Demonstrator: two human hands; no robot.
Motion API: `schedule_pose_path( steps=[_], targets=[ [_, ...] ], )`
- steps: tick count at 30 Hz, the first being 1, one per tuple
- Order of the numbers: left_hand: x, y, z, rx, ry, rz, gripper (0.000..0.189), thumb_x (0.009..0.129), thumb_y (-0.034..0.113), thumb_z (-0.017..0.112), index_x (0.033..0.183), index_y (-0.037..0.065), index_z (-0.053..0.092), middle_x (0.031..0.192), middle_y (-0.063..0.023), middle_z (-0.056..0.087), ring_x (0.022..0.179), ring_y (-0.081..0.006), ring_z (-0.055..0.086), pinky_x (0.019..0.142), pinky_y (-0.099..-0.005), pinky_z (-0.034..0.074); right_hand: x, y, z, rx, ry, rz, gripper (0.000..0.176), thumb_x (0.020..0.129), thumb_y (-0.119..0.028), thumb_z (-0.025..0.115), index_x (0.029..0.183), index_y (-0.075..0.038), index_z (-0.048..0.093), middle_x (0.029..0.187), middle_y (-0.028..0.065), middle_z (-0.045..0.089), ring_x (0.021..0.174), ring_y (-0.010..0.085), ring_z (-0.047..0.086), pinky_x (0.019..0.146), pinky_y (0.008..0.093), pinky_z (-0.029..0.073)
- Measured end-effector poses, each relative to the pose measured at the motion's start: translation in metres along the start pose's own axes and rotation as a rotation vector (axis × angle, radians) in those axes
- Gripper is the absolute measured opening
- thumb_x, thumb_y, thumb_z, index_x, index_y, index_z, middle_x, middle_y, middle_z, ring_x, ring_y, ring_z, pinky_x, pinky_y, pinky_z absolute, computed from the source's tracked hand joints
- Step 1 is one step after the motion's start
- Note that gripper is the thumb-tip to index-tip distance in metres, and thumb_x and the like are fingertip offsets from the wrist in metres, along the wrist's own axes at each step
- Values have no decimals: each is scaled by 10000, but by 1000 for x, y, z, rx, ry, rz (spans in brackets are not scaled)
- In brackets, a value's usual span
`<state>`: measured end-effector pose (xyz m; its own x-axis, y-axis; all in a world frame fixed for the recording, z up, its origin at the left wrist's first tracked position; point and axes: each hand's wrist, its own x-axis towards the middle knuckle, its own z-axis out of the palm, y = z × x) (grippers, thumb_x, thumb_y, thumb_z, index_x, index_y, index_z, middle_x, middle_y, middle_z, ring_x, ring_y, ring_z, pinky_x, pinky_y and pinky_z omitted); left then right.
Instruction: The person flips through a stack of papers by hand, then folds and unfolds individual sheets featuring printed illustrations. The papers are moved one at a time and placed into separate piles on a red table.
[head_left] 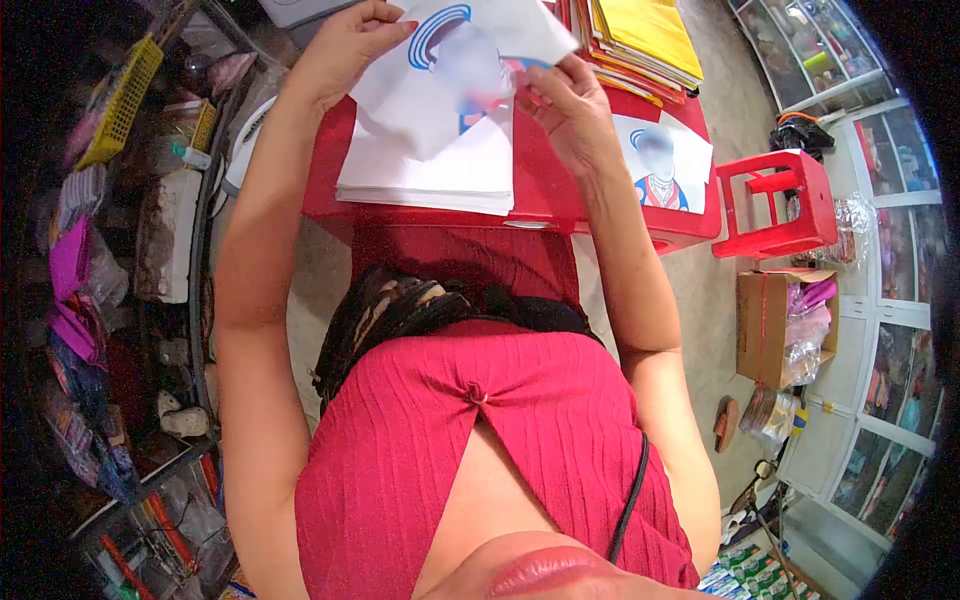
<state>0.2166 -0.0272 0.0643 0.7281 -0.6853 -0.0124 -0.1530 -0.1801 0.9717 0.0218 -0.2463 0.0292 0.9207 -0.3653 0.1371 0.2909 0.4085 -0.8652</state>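
Note:
A white printed sheet with a blue and red figure is held up between both hands over the red table. My left hand pinches its upper left edge between thumb and fingers. At its right edge, my right hand grips the sheet with closed fingers. Beneath it lies a stack of white paper, partly hidden by the raised sheet. Right of my right wrist, another printed sheet with a similar figure lies on the table.
Yellow and red folders or papers are piled at the table's back right. A red stool stands to the right, above an open cardboard box. Crowded shelves line the left; glass-fronted cabinets line the right.

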Motion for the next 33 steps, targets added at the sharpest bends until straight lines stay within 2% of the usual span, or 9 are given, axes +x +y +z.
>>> schedule_pose_path(
  steps=[1, 4, 5, 8, 11, 17, 25, 31, 33],
  targets=[
    [-3, -3, 3, -208, 56, 153, 202, 946, 137, 672, 1103, 16, 631, 1013, -28, 680, 945, -106, 645, 817, -245, 515, 0, 1, -2, 106, -115, 45, 516, 877, -42, 734, 1319, 24, 476, 1108, 110, 663, 992, 181, 670, 844, 328, 547],
    [-17, 2, 27, -305, 90, 130, 281, 924, 156, 693, 1125, -24, 614, 1050, -98, 672, 942, -168, 650, 825, -274, 516, -9, 8, 11, -23, -101, 129, 476, 840, -68, 771, 1251, 0, 540, 1010, 91, 712, 897, 148, 683, 721, 262, 516],
    [-22, 3, 31, -304, 88, 133, 281, 924, 156, 693, 1125, -24, 614, 1050, -98, 672, 942, -168, 650, 825, -274, 516, -11, 11, 14, -7, -91, 140, 385, 830, -90, 788, 1163, -29, 604, 930, 57, 712, 794, 106, 656, 669, 236, 473],
    [-30, 1, 37, -342, 75, 122, 335, 939, 133, 693, 1186, -53, 564, 1062, -83, 662, 963, -140, 644, 848, -255, 521, -6, 21, 6, -71, -5, 153, 254, 830, -104, 794, 1029, -37, 652, 889, 36, 701, 707, 91, 614, 640, 224, 448],
    [-34, -7, 33, -321, 94, 60, 258, 956, 121, 662, 1160, -12, 576, 1068, -81, 680, 961, -125, 655, 862, -247, 529, -5, 21, -1, -84, 24, 203, 172, 833, -121, 797, 929, -51, 673, 835, 18, 689, 679, 82, 586, 642, 226, 453],
    [-39, -26, 37, -379, 145, 28, 236, 949, 117, 672, 1126, -9, 580, 1010, -80, 697, 913, -126, 669, 821, -241, 540, -9, 23, -4, -160, 41, 206, 151, 852, -142, 786, 913, -61, 674, 801, 14, 683, 689, 78, 592, 636, 237, 464],
    [-41, -39, 47, -144, 302, 33, 337, 881, 173, 747, 1124, -18, 613, 999, -117, 710, 891, -148, 643, 783, -271, 495, -21, 25, -12, -186, 70, 236, 146, 899, -163, 730, 899, -27, 676, 788, 17, 670, 672, 90, 599, 614, 245, 481],
    [-39, -33, 67, -28, 173, 3, 325, 894, 205, 731, 1119, 3, 610, 996, -99, 705, 918, -137, 612, 796, -267, 463, -56, 11, -30, -464, 5, 174, 159, 929, -174, 707, 861, -40, 655, 766, 10, 650, 693, 84, 608, 645, 240, 488],
    [-40, -20, 81, 19, 121, -4, 315, 902, 212, 721, 1120, 13, 613, 992, -93, 703, 921, -133, 605, 798, -268, 459, -75, 7, -46, -474, -64, 137, 192, 922, -187, 720, 916, -16, 632, 787, 34, 655, 696, 97, 621, 645, 249, 499]
  ],
)
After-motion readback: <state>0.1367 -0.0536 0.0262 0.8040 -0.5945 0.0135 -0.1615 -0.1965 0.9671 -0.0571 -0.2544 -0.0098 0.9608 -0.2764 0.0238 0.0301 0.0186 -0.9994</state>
